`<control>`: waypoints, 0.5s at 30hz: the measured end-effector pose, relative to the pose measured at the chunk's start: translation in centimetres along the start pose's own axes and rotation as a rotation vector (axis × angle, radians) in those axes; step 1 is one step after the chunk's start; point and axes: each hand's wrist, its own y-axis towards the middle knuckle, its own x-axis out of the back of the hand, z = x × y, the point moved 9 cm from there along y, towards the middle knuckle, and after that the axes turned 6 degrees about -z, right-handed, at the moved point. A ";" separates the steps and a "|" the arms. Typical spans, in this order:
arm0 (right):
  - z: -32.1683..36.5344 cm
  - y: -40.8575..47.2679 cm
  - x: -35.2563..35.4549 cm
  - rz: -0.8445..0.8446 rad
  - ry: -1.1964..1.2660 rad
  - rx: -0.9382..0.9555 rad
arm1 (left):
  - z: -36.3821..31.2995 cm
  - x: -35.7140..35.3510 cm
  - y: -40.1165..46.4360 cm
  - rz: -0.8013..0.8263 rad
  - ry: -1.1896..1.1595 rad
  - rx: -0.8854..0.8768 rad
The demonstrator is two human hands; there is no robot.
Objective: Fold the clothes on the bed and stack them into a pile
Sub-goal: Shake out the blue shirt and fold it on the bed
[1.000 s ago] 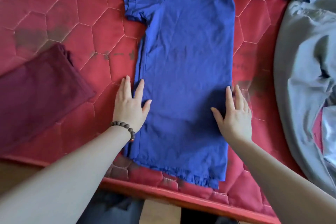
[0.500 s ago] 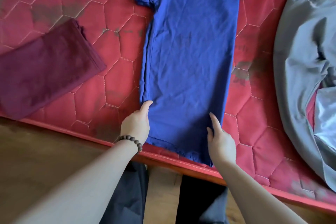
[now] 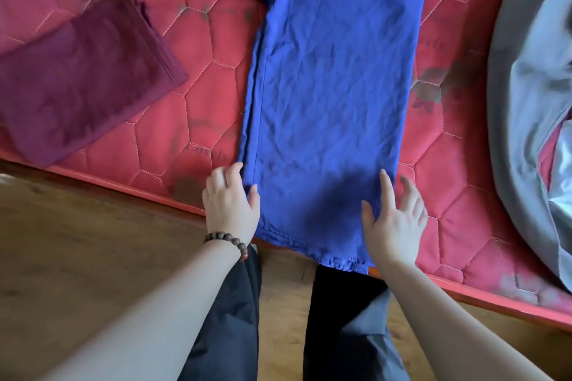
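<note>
A blue T-shirt (image 3: 331, 96) lies lengthwise on the red quilted mattress (image 3: 192, 108), folded into a long strip, its hem overhanging the near edge. My left hand (image 3: 230, 199), with a bead bracelet at the wrist, sits at the shirt's left edge near the hem, thumb on the cloth and fingers beside it. My right hand (image 3: 394, 219) lies flat on the shirt's lower right corner with its fingers spread. A folded maroon garment (image 3: 83, 80) lies to the left, apart from the shirt.
A crumpled grey garment (image 3: 526, 96) covers the mattress on the right. The mattress's near edge (image 3: 130, 185) runs diagonally across the view, with wooden floor (image 3: 77, 257) below it. My legs in dark trousers (image 3: 229, 318) stand against the bed.
Both hands slid down the blue shirt from its middle to the hem end. The view shifted back, and more floor now shows.
</note>
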 end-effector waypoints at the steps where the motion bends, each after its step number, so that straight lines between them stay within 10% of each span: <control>1: 0.8 0.6 0.0 -0.008 0.019 0.040 | 0.1 -0.5 0.5 0.038 -0.044 0.040; 15: 7.2 0.6 -5.9 0.335 -0.208 0.400 | 4.6 -1.9 2.9 0.156 -0.288 0.266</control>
